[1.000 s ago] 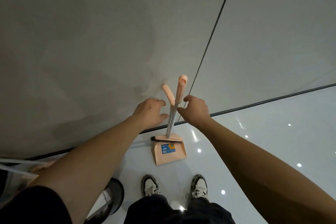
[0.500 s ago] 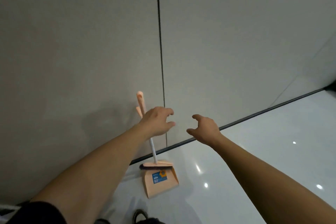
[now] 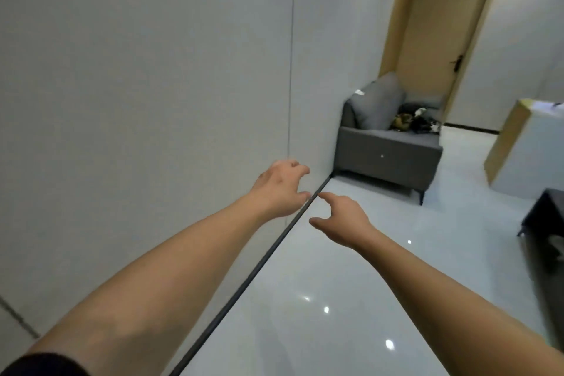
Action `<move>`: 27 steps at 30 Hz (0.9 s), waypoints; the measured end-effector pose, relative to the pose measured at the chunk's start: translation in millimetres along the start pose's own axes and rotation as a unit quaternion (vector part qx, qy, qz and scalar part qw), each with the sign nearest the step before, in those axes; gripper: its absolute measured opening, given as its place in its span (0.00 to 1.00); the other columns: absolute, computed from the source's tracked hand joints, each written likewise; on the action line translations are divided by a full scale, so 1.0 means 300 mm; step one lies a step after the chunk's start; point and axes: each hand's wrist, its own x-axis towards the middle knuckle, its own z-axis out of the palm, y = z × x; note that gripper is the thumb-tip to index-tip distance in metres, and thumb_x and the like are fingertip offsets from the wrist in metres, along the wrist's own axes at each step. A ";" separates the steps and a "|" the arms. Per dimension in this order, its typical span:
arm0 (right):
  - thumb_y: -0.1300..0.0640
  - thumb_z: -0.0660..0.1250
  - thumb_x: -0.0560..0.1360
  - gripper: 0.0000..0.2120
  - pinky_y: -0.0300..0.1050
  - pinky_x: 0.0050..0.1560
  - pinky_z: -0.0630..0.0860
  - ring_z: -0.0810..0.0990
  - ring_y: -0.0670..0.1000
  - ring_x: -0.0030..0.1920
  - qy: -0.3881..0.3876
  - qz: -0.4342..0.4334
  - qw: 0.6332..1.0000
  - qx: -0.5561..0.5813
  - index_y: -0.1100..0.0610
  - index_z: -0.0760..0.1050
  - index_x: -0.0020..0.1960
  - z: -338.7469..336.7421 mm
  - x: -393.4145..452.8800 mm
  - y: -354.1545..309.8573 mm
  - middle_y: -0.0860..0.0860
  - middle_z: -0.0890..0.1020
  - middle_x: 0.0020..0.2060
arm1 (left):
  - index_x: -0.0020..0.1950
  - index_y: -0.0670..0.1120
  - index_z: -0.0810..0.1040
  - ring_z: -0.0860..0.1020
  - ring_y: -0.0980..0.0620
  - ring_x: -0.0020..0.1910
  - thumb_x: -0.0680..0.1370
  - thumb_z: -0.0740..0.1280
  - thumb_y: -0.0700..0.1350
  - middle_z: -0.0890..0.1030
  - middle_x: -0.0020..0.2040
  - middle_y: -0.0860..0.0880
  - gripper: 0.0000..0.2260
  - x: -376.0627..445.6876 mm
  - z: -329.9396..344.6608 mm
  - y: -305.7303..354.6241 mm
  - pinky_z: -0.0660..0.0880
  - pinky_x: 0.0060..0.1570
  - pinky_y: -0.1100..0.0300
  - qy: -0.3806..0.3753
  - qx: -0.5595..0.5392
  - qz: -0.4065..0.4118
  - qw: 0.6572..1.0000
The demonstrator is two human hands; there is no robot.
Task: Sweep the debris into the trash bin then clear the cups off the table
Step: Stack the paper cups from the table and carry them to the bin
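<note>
Along your left side runs a pale grey wall (image 3: pixel 152 70), with a thin dark baseboard strip (image 3: pixel 259 265) where it meets the glossy white floor (image 3: pixel 335 299). Your left hand (image 3: pixel 279 189) is stretched out in front of that wall, fingers loosely curled and apart, holding nothing. Just to its right, across the baseboard line, your right hand (image 3: pixel 343 221) hangs over the floor, thumb and fingers spread (also empty). The two hands are near each other but not touching.

Beyond your hands, against the wall, stands a grey sofa (image 3: pixel 387 143) with dark, jumbled items on its seat, too blurred to identify. Behind it is a tan wooden door (image 3: pixel 439 33) with a dark handle. Further right, a white counter with a tan side panel (image 3: pixel 525 146) juts in, and a dark piece of furniture (image 3: pixel 546 217) sits at the right edge.

No debris, trash bin, cups or table can be seen from here.
</note>
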 end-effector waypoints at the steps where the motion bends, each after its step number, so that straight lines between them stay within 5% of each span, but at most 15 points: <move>1: 0.44 0.69 0.74 0.34 0.46 0.54 0.72 0.74 0.54 0.65 0.021 0.012 1.000 -0.008 0.50 0.63 0.77 -0.085 0.018 0.054 0.53 0.77 0.65 | 0.70 0.52 0.71 0.69 0.48 0.67 0.75 0.69 0.57 0.72 0.68 0.51 0.25 0.090 -0.005 0.084 0.70 0.63 0.51 0.011 -0.007 0.034 0.999; 15: 0.42 0.69 0.75 0.34 0.53 0.65 0.71 0.71 0.56 0.69 0.275 0.247 0.926 -0.080 0.48 0.62 0.76 -0.976 0.269 0.738 0.52 0.72 0.71 | 0.71 0.52 0.69 0.68 0.49 0.68 0.75 0.68 0.58 0.71 0.68 0.51 0.26 1.118 0.090 0.983 0.70 0.64 0.50 0.079 -0.108 0.354 0.926; 20: 0.43 0.67 0.75 0.35 0.51 0.71 0.65 0.67 0.54 0.72 0.301 0.325 0.892 -0.092 0.51 0.60 0.78 -1.110 0.315 0.908 0.52 0.70 0.73 | 0.72 0.51 0.69 0.67 0.49 0.68 0.75 0.67 0.59 0.71 0.69 0.50 0.27 1.380 0.180 1.193 0.69 0.63 0.51 0.036 -0.137 0.420 0.897; 27: 0.44 0.68 0.74 0.32 0.52 0.67 0.71 0.71 0.54 0.69 0.340 0.395 0.851 -0.072 0.50 0.65 0.75 -1.152 0.354 1.116 0.52 0.74 0.68 | 0.72 0.52 0.69 0.67 0.49 0.68 0.75 0.68 0.58 0.70 0.69 0.51 0.26 1.530 0.363 1.453 0.70 0.64 0.50 -0.016 -0.220 0.452 0.865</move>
